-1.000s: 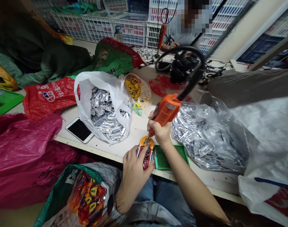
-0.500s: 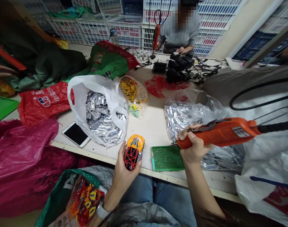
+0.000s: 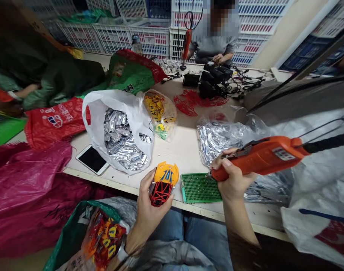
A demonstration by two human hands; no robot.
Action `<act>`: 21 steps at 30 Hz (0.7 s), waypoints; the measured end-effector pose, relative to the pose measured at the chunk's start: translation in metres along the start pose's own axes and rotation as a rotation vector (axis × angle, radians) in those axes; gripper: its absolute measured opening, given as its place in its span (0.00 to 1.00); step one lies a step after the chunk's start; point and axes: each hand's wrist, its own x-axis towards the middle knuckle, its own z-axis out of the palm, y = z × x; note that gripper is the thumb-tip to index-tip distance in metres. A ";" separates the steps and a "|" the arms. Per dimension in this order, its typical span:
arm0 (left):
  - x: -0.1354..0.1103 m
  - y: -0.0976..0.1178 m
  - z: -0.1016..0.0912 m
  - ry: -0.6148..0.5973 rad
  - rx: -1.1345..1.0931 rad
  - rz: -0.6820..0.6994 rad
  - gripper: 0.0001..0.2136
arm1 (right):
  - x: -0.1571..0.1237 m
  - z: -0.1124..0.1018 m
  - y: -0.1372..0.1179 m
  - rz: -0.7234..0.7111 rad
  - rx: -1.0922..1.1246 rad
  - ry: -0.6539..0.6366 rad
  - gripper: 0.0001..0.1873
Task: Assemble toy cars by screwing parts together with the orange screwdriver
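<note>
While the left hand [image 3: 149, 209] cradles a toy car [image 3: 166, 176], the right hand [image 3: 234, 178] grips an orange electric screwdriver [image 3: 264, 154]

Seen in the head view, the most legible writing is "HY" on a white plastic crate [image 3: 150, 44] in the upper middle of the frame. Left of centre, a red bag [image 3: 57, 120] bears white characters and a blue-and-white emblem, too blurred to read. Above it, a green and red sack [image 3: 132, 73] carries black characters, one resembling 料. Dark strokes on the pink sack [image 3: 33, 195] at lower left are unreadable, as is the white mark on a red panel of the white bag [image 3: 298, 229] at lower right. The screwdriver's pale label is too small to make out, and so are the blue markings on the car's orange bonnet.

The left hand reaches up from the bottom centre, fingers along the car's left side and thumb at its lower right; the car's bonnet points away, at the front edge of the counter [image 3: 177, 150]. The right hand wraps around the screwdriver's front end, thumb on top, with the tool slanting up to the right. Its tip points left, over the green tray [image 3: 183, 192] right of the car; whether it touches cannot be told. A phone [image 3: 92, 160] lies at left on the counter, just beside a white carrier bag [image 3: 90, 103] of silvery pieces.
</note>
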 end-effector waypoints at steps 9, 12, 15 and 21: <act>0.008 0.010 -0.005 0.040 0.009 0.054 0.36 | -0.001 -0.003 -0.003 0.025 -0.118 -0.069 0.16; 0.009 0.024 -0.007 0.040 -0.089 -0.183 0.34 | -0.002 -0.003 -0.007 0.053 -0.106 -0.114 0.15; 0.016 0.045 -0.011 0.000 -0.251 -0.475 0.34 | -0.003 -0.003 -0.010 0.071 -0.106 -0.150 0.16; 0.027 0.071 -0.018 -0.037 -0.454 -0.677 0.35 | -0.004 -0.005 -0.010 0.077 -0.116 -0.177 0.14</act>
